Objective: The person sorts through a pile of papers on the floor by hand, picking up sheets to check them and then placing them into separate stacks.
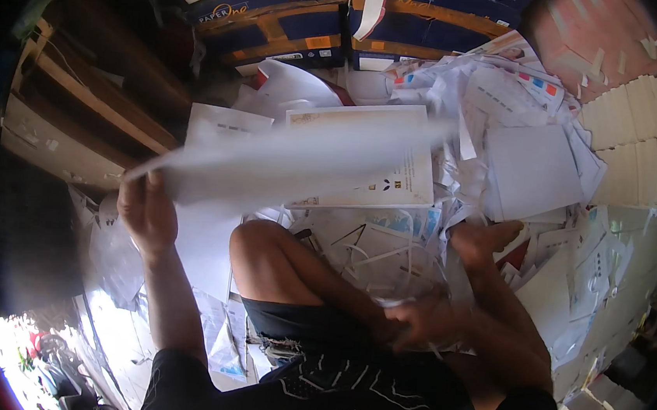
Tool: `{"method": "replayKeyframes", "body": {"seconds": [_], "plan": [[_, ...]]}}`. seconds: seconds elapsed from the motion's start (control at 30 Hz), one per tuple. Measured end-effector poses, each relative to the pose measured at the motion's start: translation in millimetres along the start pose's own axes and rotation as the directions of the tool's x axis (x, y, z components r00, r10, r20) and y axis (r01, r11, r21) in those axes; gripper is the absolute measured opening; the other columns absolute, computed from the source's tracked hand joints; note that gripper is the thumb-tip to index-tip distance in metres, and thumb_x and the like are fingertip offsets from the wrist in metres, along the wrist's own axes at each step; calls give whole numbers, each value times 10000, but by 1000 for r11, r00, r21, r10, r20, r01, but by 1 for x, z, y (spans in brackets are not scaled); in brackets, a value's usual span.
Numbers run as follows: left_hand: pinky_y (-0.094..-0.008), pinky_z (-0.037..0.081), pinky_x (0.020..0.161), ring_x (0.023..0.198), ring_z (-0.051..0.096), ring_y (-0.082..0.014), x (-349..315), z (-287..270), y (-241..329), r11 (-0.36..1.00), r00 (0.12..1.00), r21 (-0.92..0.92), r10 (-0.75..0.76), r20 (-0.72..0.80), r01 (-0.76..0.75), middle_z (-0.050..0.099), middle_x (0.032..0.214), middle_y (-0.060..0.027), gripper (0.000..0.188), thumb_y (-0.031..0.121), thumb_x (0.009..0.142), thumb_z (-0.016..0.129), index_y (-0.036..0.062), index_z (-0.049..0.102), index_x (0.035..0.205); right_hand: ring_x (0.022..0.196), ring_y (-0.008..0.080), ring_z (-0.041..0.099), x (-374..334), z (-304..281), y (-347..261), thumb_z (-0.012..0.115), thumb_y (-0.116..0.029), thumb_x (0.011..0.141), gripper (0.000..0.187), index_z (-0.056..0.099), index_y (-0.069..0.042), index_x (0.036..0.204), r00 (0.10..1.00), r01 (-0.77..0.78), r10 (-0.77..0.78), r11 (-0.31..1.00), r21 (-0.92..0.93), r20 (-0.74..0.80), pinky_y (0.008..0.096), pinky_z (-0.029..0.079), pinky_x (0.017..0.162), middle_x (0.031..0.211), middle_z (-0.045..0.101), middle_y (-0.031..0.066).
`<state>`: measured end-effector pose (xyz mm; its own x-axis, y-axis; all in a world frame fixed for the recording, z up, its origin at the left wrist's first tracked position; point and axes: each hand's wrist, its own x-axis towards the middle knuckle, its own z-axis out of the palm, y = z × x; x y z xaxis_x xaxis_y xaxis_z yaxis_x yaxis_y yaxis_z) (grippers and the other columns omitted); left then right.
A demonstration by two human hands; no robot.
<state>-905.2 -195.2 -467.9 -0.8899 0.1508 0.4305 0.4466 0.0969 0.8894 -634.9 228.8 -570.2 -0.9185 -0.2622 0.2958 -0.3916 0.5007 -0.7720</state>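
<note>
My left hand (148, 213) is raised at the left with its fingers closed on the edge of a sheet of white paper (261, 166). The sheet stretches to the right and is smeared by motion. Behind it, partly covered, lies a bordered printed certificate (359, 122) with gold marks. Low in front of my body, close to my bent leg (276, 267), is my right hand (421, 322). Motion blurs its fingers, so I cannot make out whether they hold anything.
Loose papers (510, 92) are heaped at the right, with a blank white sheet (534, 172) on them. Dark blue cartons (275, 17) line the back. Wooden slats (103, 99) stand at the left, and stacked paper blocks (646, 108) at the far right. My bare foot (482, 240) rests among papers.
</note>
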Motion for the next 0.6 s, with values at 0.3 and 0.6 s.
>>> {"method": "replayKeyframes", "body": {"seconds": [0.3,0.6], "plan": [[-481,359,1078,1125,636,-311,15,59,30,932,485,-64,243,840,-356,710,1088,-152,206,-91,687,710,109,741,727,974,199,634,46,-70,33,528,-126,951,311,557,34,1216,804,-285,592,290,914,63,309,506,870,1065,658,99],[-336,527,838,1019,624,-189,-31,104,-90,403,482,-278,-604,635,872,610,1203,-94,480,278,1014,466,-20,404,1386,858,128,615,75,6,98,624,-42,892,387,516,27,1257,663,-460,691,679,572,-287,268,489,762,988,665,77]]}}
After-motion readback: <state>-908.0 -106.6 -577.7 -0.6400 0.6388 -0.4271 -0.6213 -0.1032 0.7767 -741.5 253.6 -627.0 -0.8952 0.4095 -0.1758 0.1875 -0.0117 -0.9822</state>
